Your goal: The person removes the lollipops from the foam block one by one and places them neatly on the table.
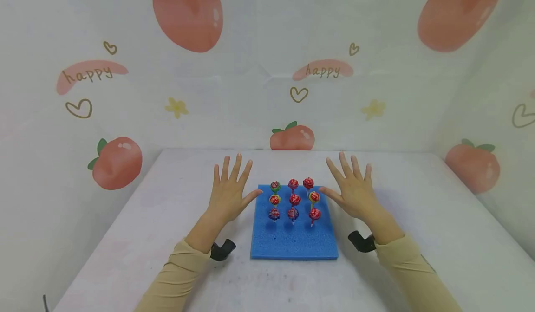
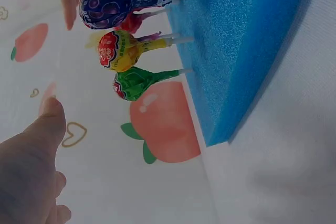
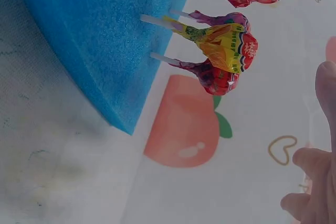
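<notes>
Several wrapped lollipops stand in rows with their sticks in a blue foam board (image 1: 292,249) on the table. A green lollipop (image 2: 137,83), a yellow one (image 2: 122,51) and a dark blue one (image 2: 107,4) show in the left wrist view. In the right wrist view are a yellow lollipop (image 3: 223,45) and a red one (image 3: 212,77). My left hand (image 1: 229,196) is held over the left side of the board with its fingers spread. My right hand (image 1: 355,191), fingers spread as well, hovers by the right side. Both hands hold nothing.
The white table (image 1: 167,256) carries the foam board near its middle. A white cloth backdrop (image 1: 242,94) with printed fruit, hearts and lettering rises behind and on both sides. Black wrist mounts (image 1: 223,250) stick out from under the sleeves. Two small holes show in the board's front part.
</notes>
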### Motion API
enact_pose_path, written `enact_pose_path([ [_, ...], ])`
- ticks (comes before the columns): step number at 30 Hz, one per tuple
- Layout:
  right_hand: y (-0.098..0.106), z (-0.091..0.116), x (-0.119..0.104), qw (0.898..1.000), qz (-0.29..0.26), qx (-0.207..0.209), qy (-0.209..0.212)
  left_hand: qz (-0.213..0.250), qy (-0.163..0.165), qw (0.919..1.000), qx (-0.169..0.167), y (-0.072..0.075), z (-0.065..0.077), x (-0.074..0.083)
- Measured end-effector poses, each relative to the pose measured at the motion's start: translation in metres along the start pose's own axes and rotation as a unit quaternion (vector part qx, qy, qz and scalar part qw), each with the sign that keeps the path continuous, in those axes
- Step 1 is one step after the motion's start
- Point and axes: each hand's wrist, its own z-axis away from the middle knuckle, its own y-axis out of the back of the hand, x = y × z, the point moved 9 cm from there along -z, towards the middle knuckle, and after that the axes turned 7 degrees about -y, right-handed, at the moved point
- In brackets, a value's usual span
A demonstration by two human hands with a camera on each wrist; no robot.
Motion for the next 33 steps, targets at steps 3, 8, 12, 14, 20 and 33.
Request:
enact_pose_path([
  [3, 0.002, 0.000, 0.000, 1.000, -0.003, 0.003, 0.001, 0.005, 0.004, 1.0000, -0.006, 0.000, 0.000, -0.001],
  [8, 0.006, 0.001, 0.000, 0.999, -0.036, 0.007, 0.007, 0.028, 0.007, 0.9996, -0.004, 0.006, 0.002, -0.001],
  [12, 0.009, 0.005, 0.001, 0.994, -0.107, 0.002, 0.013, 0.075, 0.009, 0.9971, -0.009, 0.006, 0.005, -0.001],
  [14, 0.009, 0.008, 0.001, 0.990, -0.143, -0.006, 0.010, 0.109, 0.009, 0.9938, -0.019, 0.004, 0.006, -0.001],
  [20, 0.005, 0.020, 0.003, 0.971, -0.238, -0.025, 0.009, 0.217, 0.013, 0.9735, -0.072, -0.013, 0.015, 0.002],
  [33, -0.042, 0.040, -0.001, 0.937, -0.310, -0.156, 0.037, 0.307, 0.008, 0.9381, -0.159, -0.057, 0.033, 0.016],
])
